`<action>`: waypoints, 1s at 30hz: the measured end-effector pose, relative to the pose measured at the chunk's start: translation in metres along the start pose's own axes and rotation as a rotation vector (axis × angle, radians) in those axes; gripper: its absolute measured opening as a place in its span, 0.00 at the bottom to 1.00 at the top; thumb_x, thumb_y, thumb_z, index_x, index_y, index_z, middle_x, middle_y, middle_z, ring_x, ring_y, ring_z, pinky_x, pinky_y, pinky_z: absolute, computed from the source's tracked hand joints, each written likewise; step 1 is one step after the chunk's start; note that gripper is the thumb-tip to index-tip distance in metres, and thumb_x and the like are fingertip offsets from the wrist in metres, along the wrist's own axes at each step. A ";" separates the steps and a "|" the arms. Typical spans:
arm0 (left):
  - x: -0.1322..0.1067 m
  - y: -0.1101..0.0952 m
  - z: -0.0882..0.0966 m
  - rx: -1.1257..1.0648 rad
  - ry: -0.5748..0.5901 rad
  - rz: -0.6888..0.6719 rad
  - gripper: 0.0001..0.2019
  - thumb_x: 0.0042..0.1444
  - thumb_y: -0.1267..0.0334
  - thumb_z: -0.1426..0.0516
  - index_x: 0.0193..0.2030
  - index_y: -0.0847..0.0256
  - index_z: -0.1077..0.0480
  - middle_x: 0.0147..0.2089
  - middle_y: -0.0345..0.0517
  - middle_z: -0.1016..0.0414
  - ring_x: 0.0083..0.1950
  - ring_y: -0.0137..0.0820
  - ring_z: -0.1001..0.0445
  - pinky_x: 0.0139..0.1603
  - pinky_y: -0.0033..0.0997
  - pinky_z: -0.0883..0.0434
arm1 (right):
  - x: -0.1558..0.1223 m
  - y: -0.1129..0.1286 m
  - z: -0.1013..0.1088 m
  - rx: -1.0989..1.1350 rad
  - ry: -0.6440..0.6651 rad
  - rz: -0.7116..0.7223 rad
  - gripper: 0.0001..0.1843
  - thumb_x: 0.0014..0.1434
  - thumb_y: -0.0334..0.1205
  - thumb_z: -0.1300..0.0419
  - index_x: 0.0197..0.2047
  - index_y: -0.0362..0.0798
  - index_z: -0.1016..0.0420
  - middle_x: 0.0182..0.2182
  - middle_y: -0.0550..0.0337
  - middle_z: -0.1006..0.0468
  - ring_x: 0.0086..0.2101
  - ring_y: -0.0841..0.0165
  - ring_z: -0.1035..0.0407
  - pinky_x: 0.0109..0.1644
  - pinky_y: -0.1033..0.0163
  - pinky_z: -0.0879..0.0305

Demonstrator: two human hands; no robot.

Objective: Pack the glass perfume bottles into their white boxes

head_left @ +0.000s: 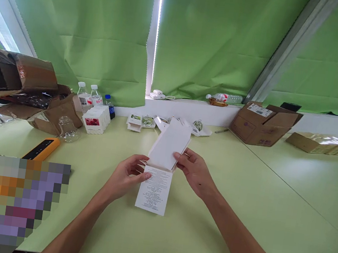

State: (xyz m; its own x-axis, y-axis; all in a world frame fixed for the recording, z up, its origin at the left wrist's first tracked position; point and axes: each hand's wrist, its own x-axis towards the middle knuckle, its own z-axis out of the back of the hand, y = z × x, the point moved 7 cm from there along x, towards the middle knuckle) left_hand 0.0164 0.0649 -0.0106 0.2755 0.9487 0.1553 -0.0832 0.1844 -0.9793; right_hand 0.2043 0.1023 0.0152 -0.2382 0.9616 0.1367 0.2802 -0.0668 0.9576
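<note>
two sides of a white carton (166, 145) are gripped at twelve o'clock by the left hand (126, 177) and right hand (195, 172), both half-closed; its printed flap (153, 191) could be creased if squeezed too hard.

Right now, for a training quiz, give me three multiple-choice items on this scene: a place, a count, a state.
1. Where does the sideways water bottle lie? A cardboard box; B window ledge; C desk.
2. How many upright bottles stand at back left? A two; B four; C three.
3. The white carton between the left hand and right hand is: A open, flap out; B taped shut; C crushed.

1 B, it rests on the ledge.
2 C, two white-capped, one blue-capped.
3 A, its printed flap hangs out.
</note>
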 end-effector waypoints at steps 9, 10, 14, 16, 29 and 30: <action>0.002 -0.004 0.003 -0.001 -0.037 -0.032 0.22 0.54 0.57 0.39 0.54 0.57 0.37 0.47 0.49 0.25 0.45 0.35 0.27 0.47 0.39 0.28 | -0.002 0.003 -0.003 -0.140 0.038 0.013 0.18 0.51 0.46 0.33 0.45 0.50 0.24 0.44 0.55 0.20 0.44 0.59 0.27 0.53 0.50 0.35; 0.002 -0.004 0.004 0.004 -0.043 -0.032 0.22 0.54 0.57 0.39 0.54 0.57 0.37 0.47 0.49 0.26 0.45 0.35 0.27 0.47 0.39 0.28 | -0.002 0.003 -0.003 -0.147 0.044 0.015 0.18 0.51 0.46 0.33 0.45 0.50 0.24 0.44 0.55 0.20 0.43 0.59 0.27 0.52 0.51 0.34; 0.001 -0.007 0.005 0.018 -0.058 -0.067 0.23 0.54 0.57 0.39 0.55 0.55 0.38 0.46 0.46 0.27 0.43 0.33 0.27 0.44 0.37 0.28 | -0.001 0.001 -0.002 -0.203 0.059 0.018 0.17 0.53 0.46 0.34 0.45 0.50 0.25 0.41 0.55 0.20 0.41 0.60 0.27 0.47 0.54 0.34; 0.001 -0.008 0.005 0.021 -0.067 -0.088 0.23 0.54 0.58 0.39 0.56 0.54 0.38 0.44 0.45 0.28 0.42 0.33 0.26 0.43 0.36 0.28 | -0.001 0.001 -0.001 -0.243 0.050 0.020 0.17 0.53 0.46 0.34 0.44 0.50 0.25 0.41 0.54 0.20 0.40 0.62 0.28 0.44 0.56 0.34; -0.002 -0.013 0.003 0.080 -0.063 -0.099 0.14 0.56 0.58 0.41 0.47 0.55 0.38 0.45 0.45 0.26 0.42 0.32 0.27 0.43 0.35 0.29 | -0.004 0.008 -0.006 -0.287 0.054 0.063 0.19 0.53 0.47 0.35 0.48 0.50 0.24 0.41 0.54 0.21 0.38 0.63 0.28 0.42 0.59 0.32; -0.002 -0.013 0.003 0.084 -0.060 -0.097 0.14 0.56 0.58 0.41 0.46 0.55 0.38 0.45 0.45 0.26 0.42 0.32 0.27 0.43 0.35 0.29 | -0.004 0.008 -0.006 -0.290 0.058 0.066 0.19 0.54 0.47 0.35 0.48 0.50 0.24 0.40 0.54 0.21 0.38 0.63 0.28 0.42 0.58 0.32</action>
State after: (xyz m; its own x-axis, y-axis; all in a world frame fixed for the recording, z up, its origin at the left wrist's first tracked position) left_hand 0.0140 0.0615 0.0020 0.2285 0.9386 0.2585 -0.1392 0.2943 -0.9455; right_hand 0.2018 0.0958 0.0236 -0.2832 0.9363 0.2076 0.0219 -0.2101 0.9774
